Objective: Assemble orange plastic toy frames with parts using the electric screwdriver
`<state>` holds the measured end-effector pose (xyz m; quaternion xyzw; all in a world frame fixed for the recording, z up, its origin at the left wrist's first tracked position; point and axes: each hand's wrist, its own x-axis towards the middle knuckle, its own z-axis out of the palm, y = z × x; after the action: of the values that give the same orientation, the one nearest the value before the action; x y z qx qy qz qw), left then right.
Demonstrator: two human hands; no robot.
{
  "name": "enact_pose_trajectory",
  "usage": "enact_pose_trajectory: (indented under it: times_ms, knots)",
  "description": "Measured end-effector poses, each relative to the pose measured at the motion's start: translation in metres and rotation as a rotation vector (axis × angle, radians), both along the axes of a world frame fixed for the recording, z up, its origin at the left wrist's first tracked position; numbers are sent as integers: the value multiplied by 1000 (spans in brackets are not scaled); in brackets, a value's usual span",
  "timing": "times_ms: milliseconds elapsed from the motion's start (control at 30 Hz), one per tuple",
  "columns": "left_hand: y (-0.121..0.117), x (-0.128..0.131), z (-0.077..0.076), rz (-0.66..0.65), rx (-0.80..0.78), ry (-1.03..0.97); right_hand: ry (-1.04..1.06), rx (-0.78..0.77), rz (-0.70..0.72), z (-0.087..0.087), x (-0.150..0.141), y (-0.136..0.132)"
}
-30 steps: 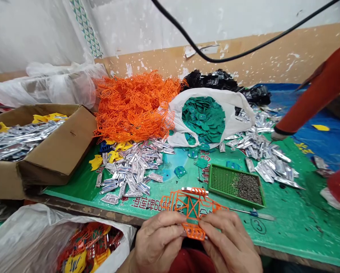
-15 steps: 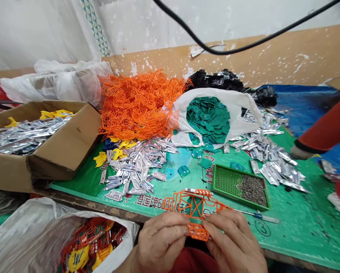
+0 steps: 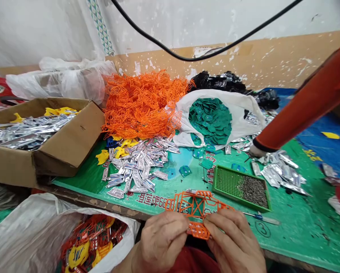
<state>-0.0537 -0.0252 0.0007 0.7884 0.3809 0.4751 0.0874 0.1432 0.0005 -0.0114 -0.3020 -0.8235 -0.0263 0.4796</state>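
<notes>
At the table edge (image 3: 113, 206), your left hand (image 3: 164, 237) and right hand (image 3: 234, 239) both grip the orange frame (image 3: 197, 206), near side.

- A single head-worn camera looks forward and down across the bench (image 3: 297, 235) from its near edge.
- The orange frame (image 3: 197, 206) sits close below it, low in view.
- The far wall (image 3: 201, 22) fills the top.
- The breadth runs from the cardboard box (image 3: 70, 140) at left to a co-worker's sleeve (image 3: 306, 110) at right.
</notes>
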Motion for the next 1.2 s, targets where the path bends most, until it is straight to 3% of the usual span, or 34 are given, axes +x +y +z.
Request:
enact_pose_trajectory:
  times_ms: [233,400,533,733,933,1100,1200]
  knots:
    - [6,3,2,-59,-130,108,32,-124,23,-5,-5,-1]
    - [6,2,17,-64,-320,266,37,-266,83,-4,-8,-1]
    - [11,1,26,-164,-412,288,25,-388,201,1,-8,2]
    - [23,4,19,-182,-664,119,-65,-610,261,8,-7,16]
    - [31,6,9,-163,-1072,-257,-151,-824,344,9,-2,33]
    - [36,4,12,-235,-1359,-397,-48,-937,321,5,-1,38]
    - [39,4,15,-250,-1415,-391,22,-1007,321,2,-5,37]
